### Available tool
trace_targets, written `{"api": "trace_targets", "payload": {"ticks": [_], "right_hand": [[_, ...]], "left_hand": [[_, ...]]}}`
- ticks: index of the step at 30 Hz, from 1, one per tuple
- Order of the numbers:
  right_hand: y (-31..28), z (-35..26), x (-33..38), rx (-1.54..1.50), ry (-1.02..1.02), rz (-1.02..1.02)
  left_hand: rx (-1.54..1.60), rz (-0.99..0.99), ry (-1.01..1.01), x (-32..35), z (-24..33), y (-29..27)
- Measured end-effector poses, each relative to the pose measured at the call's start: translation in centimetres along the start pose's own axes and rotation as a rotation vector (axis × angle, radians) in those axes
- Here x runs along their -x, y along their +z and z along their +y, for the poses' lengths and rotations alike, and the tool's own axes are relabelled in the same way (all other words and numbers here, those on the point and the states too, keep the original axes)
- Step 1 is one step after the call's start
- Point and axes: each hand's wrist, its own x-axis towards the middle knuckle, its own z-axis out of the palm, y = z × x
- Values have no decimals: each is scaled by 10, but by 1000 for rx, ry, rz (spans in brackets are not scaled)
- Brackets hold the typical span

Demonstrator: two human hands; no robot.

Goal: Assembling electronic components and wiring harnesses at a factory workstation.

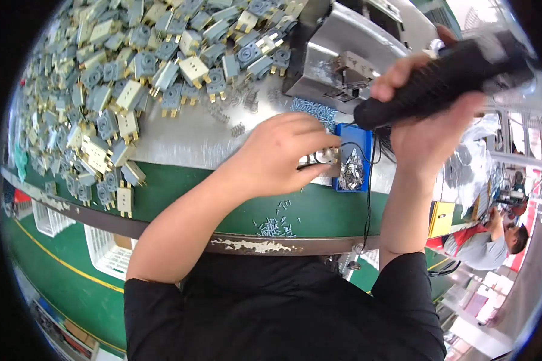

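Fingers [316, 142] of your left hand [281, 151] grip a small metallic part [320, 157] beside the blue tray [350, 133]; your right hand [430, 127] wraps a black handheld tool [445, 78]. The part looks light, stiff and slick, so pinch its sides; the tool, likely heavier, suits a full-palm hold. Room lies over the counter's green strip [337, 213], short of its chipped front edge [253, 245].

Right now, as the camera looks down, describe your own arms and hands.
The left hand and right hand are bare, with no gloves. The forearms are uncovered too. A black shirt has short, plain sleeves ending near the elbows.
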Motion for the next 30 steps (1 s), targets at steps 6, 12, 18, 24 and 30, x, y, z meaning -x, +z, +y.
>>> {"api": "trace_targets", "payload": {"ticks": [6, 12, 18, 24, 30], "right_hand": [[-21, 3, 11, 20, -63, -193], [-29, -7, 42, 325, -117, -26], [-50, -19, 74, 736, -27, -573], [-26, -17, 94, 873, -122, -528], [-24, -5, 97, 979, -249, -412]], "left_hand": [[-133, 46, 212, 10, 13, 5], [-2, 25, 102, 13, 17, 5], [1, 13, 143, 15, 16, 4], [-80, 177, 116, 16, 25, 6], [-43, 254, 133, 15, 30, 12]]}}
